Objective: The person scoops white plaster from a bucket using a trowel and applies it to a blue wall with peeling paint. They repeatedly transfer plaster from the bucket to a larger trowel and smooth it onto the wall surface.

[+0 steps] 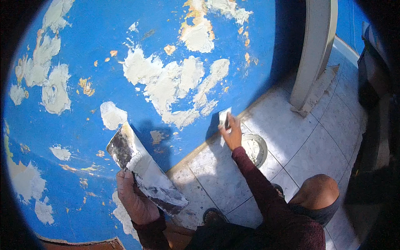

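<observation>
My left hand (135,202) grips the edge of a long, flat putty board (156,177). Whitish putty and dark stains cover its face, and its upper end is close to the blue wall (166,31). Off to the right, my right hand (232,133) pinches a small pale putty scraper (224,114), its fingers closed on it. That scraper is by the foot of the wall, though whether it touches the surface I cannot tell. Thick putty patches (166,81) spread over the wall, among chipped orange-brown spots.
Just below my right hand, a round tub (264,155) holding white putty stands on the tiled floor (308,146). A whitish post (310,62) rises at the right. My bent knee (321,191) and one foot (214,216) show near the lower edge.
</observation>
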`<state>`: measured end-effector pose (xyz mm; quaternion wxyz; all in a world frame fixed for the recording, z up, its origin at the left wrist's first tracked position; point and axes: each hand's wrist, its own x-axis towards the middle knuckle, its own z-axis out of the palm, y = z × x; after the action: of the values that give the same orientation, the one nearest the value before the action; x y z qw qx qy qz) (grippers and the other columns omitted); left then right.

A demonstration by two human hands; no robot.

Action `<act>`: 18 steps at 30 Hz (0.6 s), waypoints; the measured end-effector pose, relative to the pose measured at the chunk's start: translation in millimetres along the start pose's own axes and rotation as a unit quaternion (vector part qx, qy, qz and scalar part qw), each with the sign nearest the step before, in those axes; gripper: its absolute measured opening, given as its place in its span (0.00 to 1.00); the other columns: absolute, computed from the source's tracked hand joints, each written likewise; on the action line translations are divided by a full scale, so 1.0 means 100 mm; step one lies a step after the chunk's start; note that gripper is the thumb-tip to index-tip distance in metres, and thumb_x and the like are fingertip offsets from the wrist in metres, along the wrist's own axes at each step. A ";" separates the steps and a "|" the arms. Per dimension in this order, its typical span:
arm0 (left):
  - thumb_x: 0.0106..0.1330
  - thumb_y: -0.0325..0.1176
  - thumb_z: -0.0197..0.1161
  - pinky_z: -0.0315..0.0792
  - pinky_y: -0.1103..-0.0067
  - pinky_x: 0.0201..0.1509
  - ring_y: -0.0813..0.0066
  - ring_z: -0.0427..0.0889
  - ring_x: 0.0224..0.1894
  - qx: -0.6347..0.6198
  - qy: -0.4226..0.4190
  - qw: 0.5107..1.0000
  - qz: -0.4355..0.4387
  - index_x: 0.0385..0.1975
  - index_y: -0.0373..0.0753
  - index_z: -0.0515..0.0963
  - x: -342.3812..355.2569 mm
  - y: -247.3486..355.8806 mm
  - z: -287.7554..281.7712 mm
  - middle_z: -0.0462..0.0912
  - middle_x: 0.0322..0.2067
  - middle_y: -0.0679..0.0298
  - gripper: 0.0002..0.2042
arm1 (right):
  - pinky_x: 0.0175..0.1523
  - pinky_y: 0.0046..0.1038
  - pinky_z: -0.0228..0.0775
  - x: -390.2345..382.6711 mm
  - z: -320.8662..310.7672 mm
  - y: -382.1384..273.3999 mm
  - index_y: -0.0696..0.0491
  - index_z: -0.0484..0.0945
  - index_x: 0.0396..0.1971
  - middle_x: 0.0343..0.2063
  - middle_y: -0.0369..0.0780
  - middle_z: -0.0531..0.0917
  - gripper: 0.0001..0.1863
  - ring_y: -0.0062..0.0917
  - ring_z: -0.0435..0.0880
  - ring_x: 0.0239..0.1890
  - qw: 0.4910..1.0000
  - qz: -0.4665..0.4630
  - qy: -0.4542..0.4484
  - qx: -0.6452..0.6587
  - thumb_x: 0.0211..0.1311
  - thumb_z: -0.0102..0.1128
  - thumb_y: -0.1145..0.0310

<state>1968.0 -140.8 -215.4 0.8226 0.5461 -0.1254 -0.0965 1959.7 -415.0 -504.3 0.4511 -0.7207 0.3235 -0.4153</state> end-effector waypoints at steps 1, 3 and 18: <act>0.70 0.34 0.52 0.75 0.74 0.48 0.72 0.79 0.42 -0.003 -0.005 1.000 -0.001 0.44 0.34 0.71 0.00 -0.01 0.02 0.78 0.41 0.61 0.10 | 0.60 0.37 0.66 0.15 -0.09 0.08 0.45 0.63 0.67 0.59 0.51 0.66 0.37 0.45 0.69 0.59 0.998 -0.054 0.034 -0.022 0.56 0.65 0.62; 0.70 0.34 0.52 0.76 0.73 0.45 0.71 0.80 0.41 -0.004 -0.009 1.000 -0.005 0.45 0.34 0.70 0.00 -0.03 0.05 0.78 0.41 0.60 0.11 | 0.61 0.38 0.65 0.44 -0.24 0.16 0.44 0.62 0.68 0.63 0.52 0.63 0.36 0.46 0.67 0.62 0.988 -0.129 0.064 -0.048 0.58 0.63 0.63; 0.68 0.30 0.51 0.77 0.73 0.47 0.70 0.81 0.42 0.005 -0.019 0.999 -0.038 0.46 0.33 0.69 0.01 -0.22 0.22 0.79 0.41 0.58 0.11 | 0.59 0.43 0.63 0.76 0.01 0.32 0.42 0.64 0.66 0.58 0.54 0.66 0.37 0.48 0.68 0.58 0.964 -0.157 0.098 -0.192 0.54 0.67 0.65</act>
<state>1962.1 -169.0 -227.4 0.8131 0.5526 -0.1206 -0.1378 1992.0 -491.0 -510.3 0.2000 -0.7912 0.3226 -0.4795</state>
